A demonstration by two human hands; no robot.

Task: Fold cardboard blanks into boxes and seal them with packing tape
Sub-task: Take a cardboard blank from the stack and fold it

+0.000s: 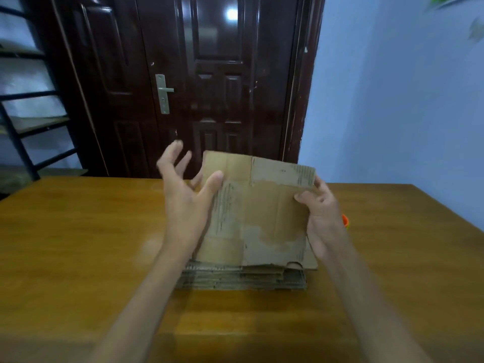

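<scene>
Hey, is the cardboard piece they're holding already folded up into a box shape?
No, the cardboard blank is flat, tilted up off the stack of blanks, gripped at its edge by the right hand.

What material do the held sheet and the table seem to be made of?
Sheet: corrugated cardboard, matte brown; fluted ridges show where the surface is torn. Table: seemingly wood or wood-look laminate, glossy; it shows grain and reflections.

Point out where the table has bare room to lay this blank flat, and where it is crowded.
Bare table lies to the left of the stack of blanks, out to the left edge, and on the near side between the forearms. Right of the stack is open too, apart from an orange object behind the right hand. The middle is crowded: stack, lifted blank, left hand.
</scene>
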